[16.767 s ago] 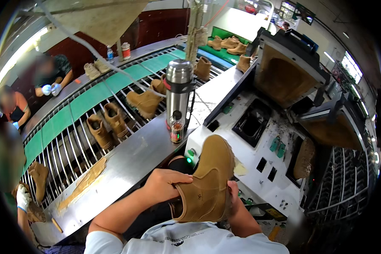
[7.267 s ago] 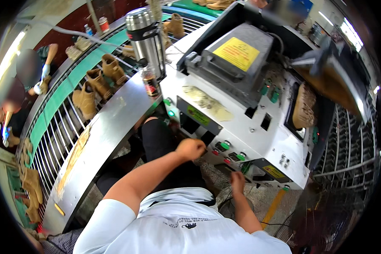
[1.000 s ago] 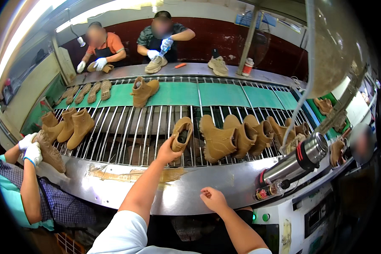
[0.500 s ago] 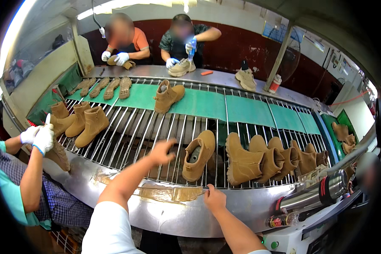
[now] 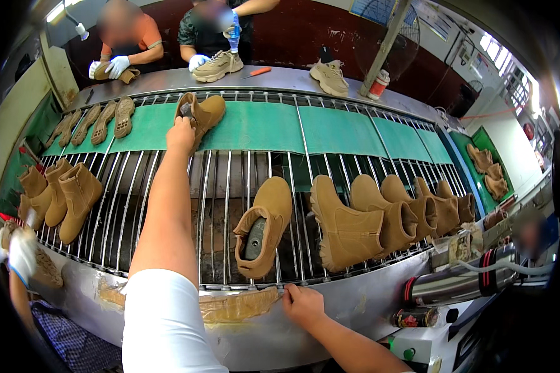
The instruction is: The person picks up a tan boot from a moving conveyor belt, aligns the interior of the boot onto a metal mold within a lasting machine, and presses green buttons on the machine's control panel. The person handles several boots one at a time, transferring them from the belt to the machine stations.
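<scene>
My left hand (image 5: 180, 135) reaches far forward and grips the collar of a tan ankle boot (image 5: 210, 112), which stands on the green belt (image 5: 267, 127). Nearer to me, a second tan boot (image 5: 269, 217) lies on the metal rollers, its dark insole showing through the opening. Resting at the near metal edge, my right hand (image 5: 303, 304) has its fingers curled in; whatever they may hold is hidden. Beside that hand, brown tape (image 5: 239, 306) covers part of the metal edge.
Several tan boots (image 5: 348, 227) line the rollers at right, more (image 5: 78, 196) at left. Soles (image 5: 103, 121) lie on the belt's far left. Across it, two gloved co-workers handle footwear, one a beige shoe (image 5: 218, 65). A steel flask (image 5: 460, 276) lies at near right; another co-worker's gloved hands are left.
My left hand has moved forward from above the rollers to the boot on the green belt and taken hold of it. My right hand stays at the near edge. The view has shifted.
</scene>
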{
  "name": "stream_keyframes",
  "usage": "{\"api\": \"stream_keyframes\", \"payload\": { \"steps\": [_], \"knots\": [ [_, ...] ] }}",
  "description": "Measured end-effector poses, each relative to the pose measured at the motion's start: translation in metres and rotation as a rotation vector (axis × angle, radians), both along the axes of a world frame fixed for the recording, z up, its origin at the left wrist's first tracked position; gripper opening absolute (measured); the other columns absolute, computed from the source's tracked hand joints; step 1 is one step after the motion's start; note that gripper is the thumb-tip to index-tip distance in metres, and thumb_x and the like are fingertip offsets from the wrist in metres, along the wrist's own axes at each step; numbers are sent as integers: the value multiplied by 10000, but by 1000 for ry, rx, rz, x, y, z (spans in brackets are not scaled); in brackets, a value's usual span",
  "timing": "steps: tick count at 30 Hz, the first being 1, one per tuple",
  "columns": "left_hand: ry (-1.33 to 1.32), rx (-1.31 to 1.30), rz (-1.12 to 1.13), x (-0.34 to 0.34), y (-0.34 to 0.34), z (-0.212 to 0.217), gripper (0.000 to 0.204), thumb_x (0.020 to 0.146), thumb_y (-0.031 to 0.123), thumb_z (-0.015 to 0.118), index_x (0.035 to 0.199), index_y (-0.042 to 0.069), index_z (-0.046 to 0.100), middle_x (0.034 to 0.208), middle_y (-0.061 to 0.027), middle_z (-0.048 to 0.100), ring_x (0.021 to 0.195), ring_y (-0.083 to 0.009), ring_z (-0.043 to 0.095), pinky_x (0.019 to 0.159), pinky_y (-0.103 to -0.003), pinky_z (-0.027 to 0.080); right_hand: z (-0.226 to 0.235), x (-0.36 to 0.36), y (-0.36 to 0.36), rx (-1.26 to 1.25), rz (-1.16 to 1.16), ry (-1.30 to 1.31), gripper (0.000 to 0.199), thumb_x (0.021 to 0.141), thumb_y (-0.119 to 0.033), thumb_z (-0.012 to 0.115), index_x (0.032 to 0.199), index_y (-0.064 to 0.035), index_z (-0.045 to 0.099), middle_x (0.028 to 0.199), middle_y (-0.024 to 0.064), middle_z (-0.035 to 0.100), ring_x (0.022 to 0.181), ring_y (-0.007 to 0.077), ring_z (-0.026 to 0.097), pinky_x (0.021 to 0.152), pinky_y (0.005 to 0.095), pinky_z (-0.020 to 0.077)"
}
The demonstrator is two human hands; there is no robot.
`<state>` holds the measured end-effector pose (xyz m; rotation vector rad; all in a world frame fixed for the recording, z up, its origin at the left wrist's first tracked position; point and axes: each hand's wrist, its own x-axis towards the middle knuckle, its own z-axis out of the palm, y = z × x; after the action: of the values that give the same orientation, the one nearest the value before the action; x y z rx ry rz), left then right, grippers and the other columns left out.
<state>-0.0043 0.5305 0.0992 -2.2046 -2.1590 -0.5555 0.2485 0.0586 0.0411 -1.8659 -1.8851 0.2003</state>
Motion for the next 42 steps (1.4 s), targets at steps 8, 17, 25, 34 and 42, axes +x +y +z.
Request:
{"api": "stream_keyframes", "payload": {
  "steps": [8,17,25,34,42],
  "knots": [
    [47,-31,-41,-14,-67,44,328,896,321,532,916,31,684,980,-188,675,933,-359,644,799,-449,524,-7,-3,-3,-29,-18,-4,71,808,-192,608,811,-121,612,633,87,623,588,293,622,543,423,499],
    [-62,-195,-211,-85,-366,182,322,888,325,565,887,22,674,840,-222,660,810,-385,635,726,-469,502,-13,-13,-4,8,-80,-12,107,839,-203,575,853,-110,627,716,118,640,680,316,630,623,454,495],
    [-36,-201,-299,-137,-588,119,238,871,227,586,758,22,630,785,-164,628,693,-381,613,645,-464,500,0,-16,-106,59,-56,268,222,822,-143,586,1026,-81,646,864,109,576,865,311,555,768,413,462],
    [206,-559,-435,-102,-579,157,447,788,431,662,887,-6,668,863,-208,679,847,-376,650,758,-434,516,21,25,-318,-317,-259,641,155,839,-120,610,949,-34,677,789,93,666,710,187,631,676,309,508],
    [85,-643,-564,-67,-551,145,378,911,309,550,945,-56,642,844,-218,664,802,-343,644,753,-403,484,45,19,-384,-243,-292,861,210,820,-162,658,988,-37,674,822,81,688,737,170,655,679,295,511]
  ]
}}
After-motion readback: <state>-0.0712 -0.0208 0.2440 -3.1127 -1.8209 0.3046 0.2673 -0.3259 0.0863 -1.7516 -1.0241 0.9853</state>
